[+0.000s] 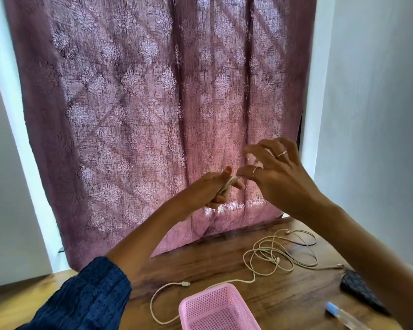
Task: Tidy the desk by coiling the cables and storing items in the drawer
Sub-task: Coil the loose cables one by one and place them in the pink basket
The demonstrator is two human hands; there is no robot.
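White cable bundle [228, 185] pinched in our left hand [211, 190] above the tabletop [212, 265]; right hand [275, 173] fingers curled, seemingly pinching its loose end. Light, limp, springy, so grip across all loops. Loose cables [280, 254] lie toward the back right edge, pink basket [215, 308] at the front

Both hands, left [215, 189] and right [272, 172], hold a coiled cable [229, 184] above the desk [212, 265].

Grained wooden desk [208, 265], perforated pink plastic basket [215, 310], woven patterned cloth curtain [138, 103].
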